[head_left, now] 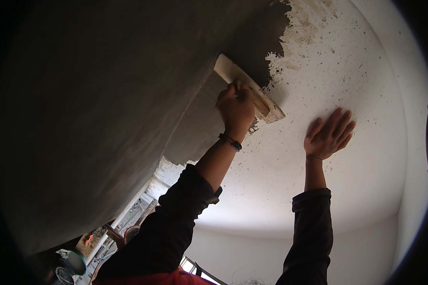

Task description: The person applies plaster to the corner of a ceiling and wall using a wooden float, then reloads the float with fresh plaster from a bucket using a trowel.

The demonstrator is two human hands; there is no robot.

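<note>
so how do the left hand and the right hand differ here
The left hand is closed around the trowel, while the right hand is open, palm toward the white surface. The left hand has a dark bracelet at its wrist; the right hand shows none like it. Both extend from dark sleeves.

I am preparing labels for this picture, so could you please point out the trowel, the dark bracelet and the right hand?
Trowel (255, 90): head view, near the middle of its blade.
Dark bracelet (230, 141): head view, middle of its band.
Right hand (329, 135): head view, on its back.
</note>
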